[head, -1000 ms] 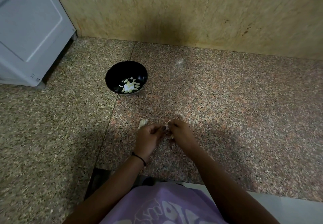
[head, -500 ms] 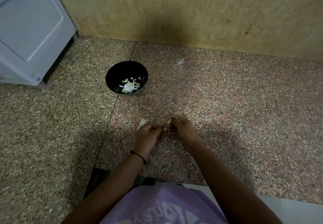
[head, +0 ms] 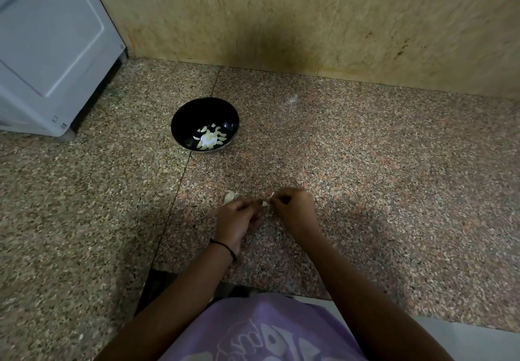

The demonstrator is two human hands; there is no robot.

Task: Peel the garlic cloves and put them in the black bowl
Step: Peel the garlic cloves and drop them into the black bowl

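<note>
Up and left of the hands sits the black bowl [head: 194, 113] holding peeled cloves [head: 209, 139], a garlic piece [head: 229, 197] lies just beyond the left hand [head: 235, 218], and it and the right hand [head: 295, 208] pinch a garlic clove [head: 265, 203] between curled fingertips.

A speckled granite floor [head: 394, 163] fills most of the view, with a thin seam [head: 180, 180] running down its left half. It meets a beige stone wall [head: 253, 17] at the back. A pale grey cabinet [head: 47, 45] stands at upper left. A purple shirt [head: 261, 329] with white print shows at the bottom edge, and a white slab [head: 464, 343] lies at lower right.
</note>
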